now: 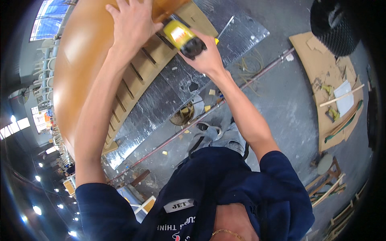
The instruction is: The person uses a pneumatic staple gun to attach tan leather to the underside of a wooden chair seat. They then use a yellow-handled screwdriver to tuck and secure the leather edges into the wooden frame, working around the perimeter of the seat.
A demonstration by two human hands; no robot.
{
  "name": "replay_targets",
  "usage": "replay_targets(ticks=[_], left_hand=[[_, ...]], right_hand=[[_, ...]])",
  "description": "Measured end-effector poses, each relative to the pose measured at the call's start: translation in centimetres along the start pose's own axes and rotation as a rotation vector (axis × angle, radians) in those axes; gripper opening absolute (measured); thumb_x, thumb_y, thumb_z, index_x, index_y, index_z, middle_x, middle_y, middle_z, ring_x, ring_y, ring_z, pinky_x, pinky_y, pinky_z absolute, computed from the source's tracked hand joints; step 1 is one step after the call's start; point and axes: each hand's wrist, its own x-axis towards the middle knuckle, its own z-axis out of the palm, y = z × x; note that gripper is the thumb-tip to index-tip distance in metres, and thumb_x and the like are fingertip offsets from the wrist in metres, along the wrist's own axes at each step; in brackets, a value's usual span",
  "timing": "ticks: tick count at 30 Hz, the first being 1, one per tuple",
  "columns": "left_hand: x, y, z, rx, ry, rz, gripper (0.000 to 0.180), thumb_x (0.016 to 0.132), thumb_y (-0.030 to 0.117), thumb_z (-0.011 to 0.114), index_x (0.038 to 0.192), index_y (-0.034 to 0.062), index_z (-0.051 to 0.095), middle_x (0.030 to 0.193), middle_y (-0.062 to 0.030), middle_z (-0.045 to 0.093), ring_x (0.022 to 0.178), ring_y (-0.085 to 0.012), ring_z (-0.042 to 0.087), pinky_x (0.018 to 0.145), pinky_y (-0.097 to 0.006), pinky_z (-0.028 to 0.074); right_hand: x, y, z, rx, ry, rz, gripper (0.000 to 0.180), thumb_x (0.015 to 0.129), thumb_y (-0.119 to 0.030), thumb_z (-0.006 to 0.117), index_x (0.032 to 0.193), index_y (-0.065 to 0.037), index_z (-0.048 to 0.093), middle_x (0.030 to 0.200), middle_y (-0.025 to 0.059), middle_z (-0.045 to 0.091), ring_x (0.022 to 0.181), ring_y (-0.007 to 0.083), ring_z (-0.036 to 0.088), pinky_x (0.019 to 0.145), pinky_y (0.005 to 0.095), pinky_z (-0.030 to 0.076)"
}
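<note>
My left hand (134, 24) lies with spread fingers on a large, glossy orange-brown curved wooden panel (86, 52); the fingertips run to the upper picture edge. My right hand (207, 54) is wrapped round a yellow-and-black hand-held power tool (181, 36), whose exact kind I cannot make out. The tool's far end is at the panel's edge, right of my left hand, and its tip is hidden. Along that edge runs a paler curved wooden strip (150, 66) with several dark crosswise slots.
Below the panel is a worktop covered in shiny silver sheeting (161, 94). A bucket of scraps (183, 114) stands by my feet. At right, cardboard (321, 76) bears tools and a stick. A black mesh-backed chair (333, 28) is upper right; wooden pieces (329, 182) lie lower right.
</note>
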Motion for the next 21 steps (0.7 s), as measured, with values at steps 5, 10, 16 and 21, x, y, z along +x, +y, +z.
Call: replay_targets(ticks=[5,10,16,21], left_hand=[[-6.9,-13.8,1.9,-0.441,0.18,-0.038,0.068,0.093,0.051,0.06,0.146,0.0093,0.048,0.153,-0.0185,0.04,0.141,-0.0347,0.038,0.115,-0.042,0.031],[-15.8,-23.0,8.2,-0.47,0.18,-0.52,0.064,0.102,0.052,0.043,0.15,0.01,0.041,0.157,-0.0184,0.034,0.146,-0.0349,0.03,0.12,-0.048,0.018],[-15.5,-21.2,7.8,-0.517,0.164,-0.596,0.063,0.101,0.053,0.043,0.15,0.0123,0.042,0.157,-0.0182,0.034,0.146,-0.0338,0.03,0.12,-0.049,0.017],[-16.4,-21.5,7.3,-0.499,0.182,-0.617,0.065,0.101,0.055,0.044,0.15,0.0123,0.043,0.157,-0.0186,0.035,0.146,-0.034,0.03,0.12,-0.048,0.017]], right_hand=[[-3.4,3.3,1.4,-0.317,-0.555,0.393,0.069,0.075,-0.023,0.074,0.135,-0.006,0.044,0.105,0.0276,0.067,0.1,0.045,0.065,0.086,0.0497,0.052],[-7.1,9.9,6.2,-0.609,-0.853,0.339,0.076,0.08,-0.016,0.07,0.147,-0.018,0.034,0.1,0.0277,0.067,0.097,0.0449,0.067,0.085,0.0519,0.054],[-8.9,15.0,7.3,-0.905,-0.912,0.067,0.059,0.084,-0.031,0.069,0.139,-0.023,0.049,0.093,0.0175,0.072,0.087,0.0396,0.071,0.075,0.0498,0.057],[-2.7,14.5,3.9,-0.989,-0.572,0.445,0.051,0.092,-0.049,0.058,0.135,-0.021,0.055,0.092,0.0182,0.073,0.086,0.0383,0.071,0.073,0.0498,0.057]])
